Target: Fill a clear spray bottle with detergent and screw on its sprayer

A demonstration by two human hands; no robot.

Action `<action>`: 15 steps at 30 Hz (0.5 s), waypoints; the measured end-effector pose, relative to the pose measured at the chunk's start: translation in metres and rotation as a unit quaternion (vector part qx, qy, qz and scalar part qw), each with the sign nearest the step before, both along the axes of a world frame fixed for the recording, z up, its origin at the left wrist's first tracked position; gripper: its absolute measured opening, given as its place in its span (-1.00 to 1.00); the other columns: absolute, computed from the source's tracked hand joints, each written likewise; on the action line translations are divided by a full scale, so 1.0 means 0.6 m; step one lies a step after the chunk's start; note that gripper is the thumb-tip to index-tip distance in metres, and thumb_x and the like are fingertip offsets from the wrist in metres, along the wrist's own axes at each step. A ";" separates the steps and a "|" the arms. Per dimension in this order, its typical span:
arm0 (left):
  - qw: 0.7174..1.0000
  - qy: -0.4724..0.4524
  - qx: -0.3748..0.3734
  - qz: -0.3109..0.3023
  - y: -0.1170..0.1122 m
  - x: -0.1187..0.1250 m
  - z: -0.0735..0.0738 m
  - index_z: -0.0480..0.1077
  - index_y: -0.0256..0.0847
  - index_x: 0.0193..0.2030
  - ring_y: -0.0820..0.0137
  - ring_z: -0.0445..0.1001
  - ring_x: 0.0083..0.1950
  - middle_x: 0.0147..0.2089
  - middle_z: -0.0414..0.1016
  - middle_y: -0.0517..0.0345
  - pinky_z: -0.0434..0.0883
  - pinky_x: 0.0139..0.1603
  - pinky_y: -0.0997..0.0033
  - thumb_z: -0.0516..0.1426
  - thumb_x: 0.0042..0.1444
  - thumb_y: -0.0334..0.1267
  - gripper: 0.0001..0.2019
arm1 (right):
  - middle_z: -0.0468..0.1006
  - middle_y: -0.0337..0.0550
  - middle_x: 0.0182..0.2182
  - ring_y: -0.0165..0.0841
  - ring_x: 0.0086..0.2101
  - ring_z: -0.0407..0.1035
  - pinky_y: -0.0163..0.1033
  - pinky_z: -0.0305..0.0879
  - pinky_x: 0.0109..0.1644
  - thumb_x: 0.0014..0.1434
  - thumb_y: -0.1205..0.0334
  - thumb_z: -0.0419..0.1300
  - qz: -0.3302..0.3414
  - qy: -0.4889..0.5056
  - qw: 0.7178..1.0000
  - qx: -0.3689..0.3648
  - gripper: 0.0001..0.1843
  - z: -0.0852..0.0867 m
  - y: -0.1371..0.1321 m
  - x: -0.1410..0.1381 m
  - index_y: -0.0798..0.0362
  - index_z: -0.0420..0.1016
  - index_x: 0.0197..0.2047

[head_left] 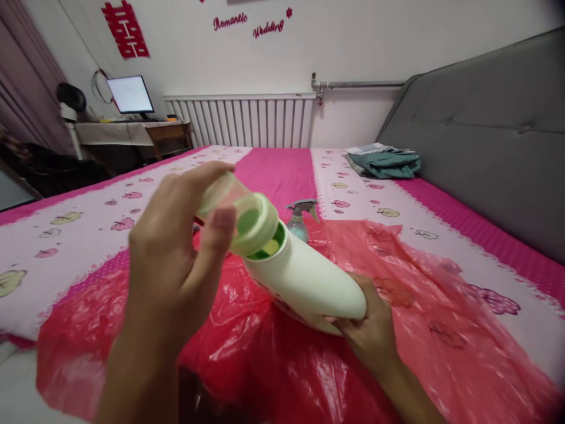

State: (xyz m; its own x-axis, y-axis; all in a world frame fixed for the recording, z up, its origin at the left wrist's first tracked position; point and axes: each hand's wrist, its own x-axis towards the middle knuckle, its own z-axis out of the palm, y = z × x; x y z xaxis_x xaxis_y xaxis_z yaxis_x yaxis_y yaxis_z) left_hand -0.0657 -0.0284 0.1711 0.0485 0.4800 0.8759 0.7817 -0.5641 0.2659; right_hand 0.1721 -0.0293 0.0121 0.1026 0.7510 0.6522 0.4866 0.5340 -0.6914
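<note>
My left hand (176, 259) grips a pale green translucent cap (241, 215) with thumb and fingers, holding it at the mouth of a white bottle (309, 280). The bottle is tilted, neck up to the left, and green shows inside its opening. My right hand (371, 330) wraps around the bottle's base from below. Both hands are above a red plastic sheet (441, 330) spread over the bed.
A small spray bottle (301, 219) with a grey trigger stands just behind the white bottle. Folded green clothes (384, 162) lie by the grey headboard (485, 135). The pink and white bedspread (88, 229) stretches left; a desk with a monitor (130, 94) and a radiator (242, 121) line the wall.
</note>
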 end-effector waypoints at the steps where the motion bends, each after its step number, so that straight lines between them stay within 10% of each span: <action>1: 1.000 0.018 -0.007 -0.009 -0.002 0.001 0.000 0.48 -0.04 0.24 0.23 0.50 -0.04 -0.02 0.54 0.08 0.38 -0.04 0.21 0.02 0.45 0.05 -0.59 | 0.67 -0.23 -0.37 -0.28 -0.46 0.52 -0.30 0.36 -0.45 0.10 -0.22 0.41 0.003 -0.004 1.000 0.001 -0.49 0.000 -0.002 0.001 -0.03 0.56 -0.06; 8: 0.992 0.098 -0.061 -0.046 -0.008 -0.004 -0.005 0.45 -0.08 0.32 0.27 0.47 -0.12 -0.07 0.49 0.05 0.41 -0.21 0.28 0.16 0.37 0.00 -0.55 | 0.67 -0.13 -0.30 -0.23 -0.40 0.55 -0.25 0.41 -0.40 0.23 -0.27 0.28 -0.013 -0.002 1.000 0.020 -0.48 -0.022 -0.009 0.009 0.00 0.52 -0.01; 15: 0.982 0.013 -0.102 -0.157 -0.017 0.007 -0.015 0.38 0.11 0.40 0.22 0.42 0.23 0.21 0.43 0.09 0.46 0.23 0.16 0.09 0.36 -0.32 -0.50 | 0.50 -0.29 -0.52 -0.38 -0.58 0.34 -0.34 0.22 -0.54 0.31 -0.15 0.22 -0.006 -0.003 1.000 0.010 -0.63 -0.026 -0.008 0.011 0.01 0.47 -0.25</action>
State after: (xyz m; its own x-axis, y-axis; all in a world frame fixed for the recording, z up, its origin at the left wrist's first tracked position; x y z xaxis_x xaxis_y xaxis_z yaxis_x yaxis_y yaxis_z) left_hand -0.0614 -0.0383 0.1621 0.2427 0.6028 0.7601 0.5854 -0.7157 0.3808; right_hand 0.1786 -0.0343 -0.0034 0.1068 0.7366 0.6679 0.4975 0.5420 -0.6773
